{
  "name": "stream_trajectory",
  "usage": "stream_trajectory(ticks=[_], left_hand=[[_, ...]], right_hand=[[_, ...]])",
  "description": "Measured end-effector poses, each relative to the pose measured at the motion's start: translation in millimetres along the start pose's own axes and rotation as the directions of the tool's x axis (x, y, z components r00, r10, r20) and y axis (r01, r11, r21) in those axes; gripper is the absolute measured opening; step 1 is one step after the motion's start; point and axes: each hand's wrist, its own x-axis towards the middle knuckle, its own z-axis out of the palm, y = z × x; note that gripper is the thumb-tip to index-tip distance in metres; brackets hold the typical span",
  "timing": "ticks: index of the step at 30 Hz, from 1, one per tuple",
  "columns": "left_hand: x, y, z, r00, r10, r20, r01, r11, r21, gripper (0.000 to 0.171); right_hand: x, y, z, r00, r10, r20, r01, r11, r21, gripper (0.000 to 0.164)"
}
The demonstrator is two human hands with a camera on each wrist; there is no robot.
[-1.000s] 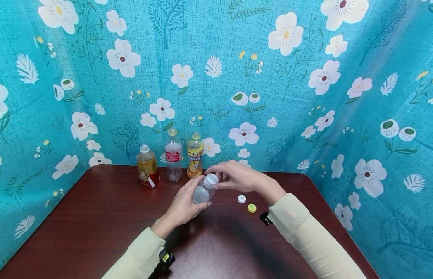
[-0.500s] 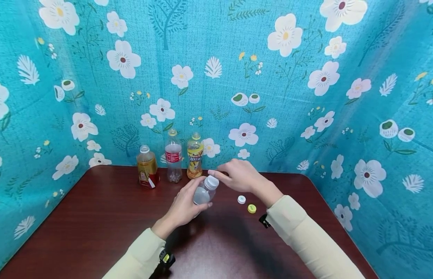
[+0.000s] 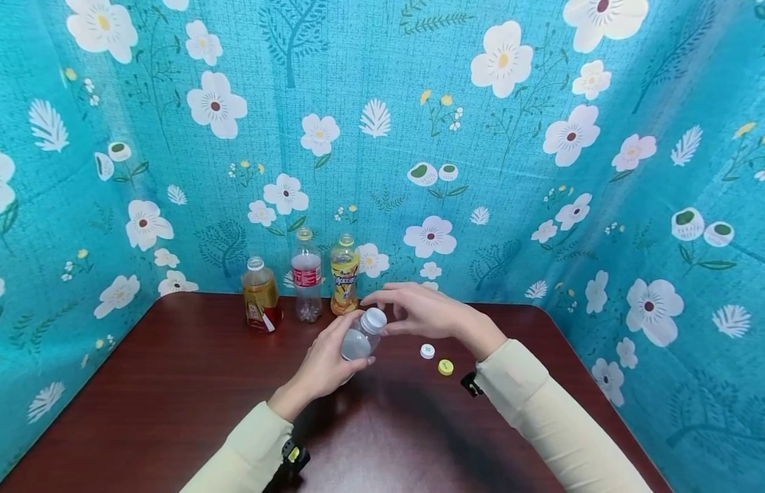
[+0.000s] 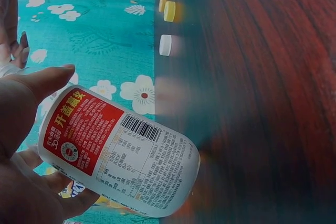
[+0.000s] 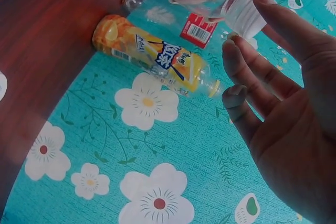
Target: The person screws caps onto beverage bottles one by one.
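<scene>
My left hand grips a clear plastic bottle around its body and holds it tilted over the table. In the left wrist view, the bottle's white label shows a red panel and a barcode, its lower end away from the palm. A white cap sits on the bottle's neck. My right hand is at that cap, fingers bent about it; in the right wrist view the thumb lies against the cap's side, with the other fingers below and behind it.
At the table's back edge stand three uncapped bottles: one with a gold-brown label, one with a red label and one with a yellow label. A loose white cap and yellow cap lie on the dark red table. A flowered blue curtain surrounds it.
My right hand turned over the cap, its fingers drawn up beside it half a second ago, and has come back round it with the thumb low. The left hand and bottle stayed nearly still.
</scene>
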Motion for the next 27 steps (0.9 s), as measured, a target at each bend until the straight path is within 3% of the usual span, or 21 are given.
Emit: stream_trajectory(ticks=[4,8,14,21,27], left_hand=[[0.8,-1.8,1.7,1.000,0.004,0.001,-0.004,1.000,-0.003,0.083],[0.3,-2.1,2.7,1.000,0.012,0.002,-0.012,1.000,-0.002,0.081],[-0.1,-0.5,1.9,1.000,0.018,0.005,-0.018,1.000,0.001,0.082],[0.3,-2.5,0.2,1.000,0.015,0.004,-0.015,1.000,-0.006,0.081],[0.5,-4.3,-0.5,0.999,0.033,0.024,-0.033,0.999,-0.024,0.082]], right_hand=[[2.7,3.6,4.1,1.000,-0.012,-0.012,0.012,1.000,0.012,0.039],[5.5,2.7,8.5,0.999,0.037,-0.023,-0.038,0.999,-0.025,0.022],[5.9,0.0,10.9,0.994,0.091,-0.052,-0.097,0.988,-0.120,0.032],[1.9,3.5,8.7,1.000,-0.003,-0.010,0.003,1.000,-0.013,0.053],[3.4,4.1,10.4,0.999,-0.045,0.013,0.045,0.999,0.006,0.044]])
